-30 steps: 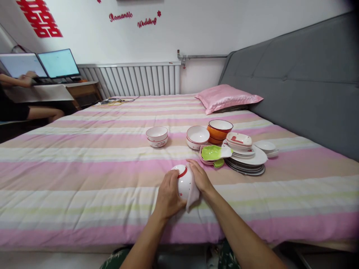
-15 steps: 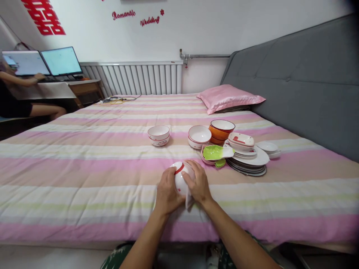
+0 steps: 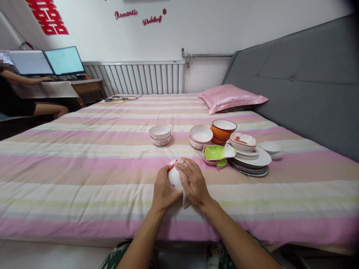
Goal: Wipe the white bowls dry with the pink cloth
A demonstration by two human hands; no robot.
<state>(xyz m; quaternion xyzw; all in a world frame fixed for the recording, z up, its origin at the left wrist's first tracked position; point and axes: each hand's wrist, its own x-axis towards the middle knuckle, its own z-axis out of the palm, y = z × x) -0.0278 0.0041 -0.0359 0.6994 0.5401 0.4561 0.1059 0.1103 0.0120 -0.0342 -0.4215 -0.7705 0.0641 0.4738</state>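
Near the front of the bed, a white bowl (image 3: 174,180) with a red band is tilted on its side between my two hands. My left hand (image 3: 164,190) grips its left side. Fingers bent, my right hand (image 3: 195,183) presses a pale cloth (image 3: 185,201) against the bowl's right side; the cloth's lower end hangs below the palm. Beyond them stand two stacked white bowls (image 3: 160,135). Another pair of white bowls (image 3: 201,136) is farther right, beside orange bowls (image 3: 221,132). Green leaf-shaped dishes (image 3: 215,152) lie just right of my hands.
A stack of plates (image 3: 260,158) with small rectangular dishes (image 3: 242,139) on top sits at right, small white dishes (image 3: 270,148) behind it. A pink pillow (image 3: 232,98) lies near the grey headboard (image 3: 303,82). Cables (image 3: 120,98) lie at the far edge. A person (image 3: 17,93) sits at a desk.
The bowl has turned and shifted slightly left in my hands, and the right hand with the cloth has slid over its side. The dishes on the bed stay put.
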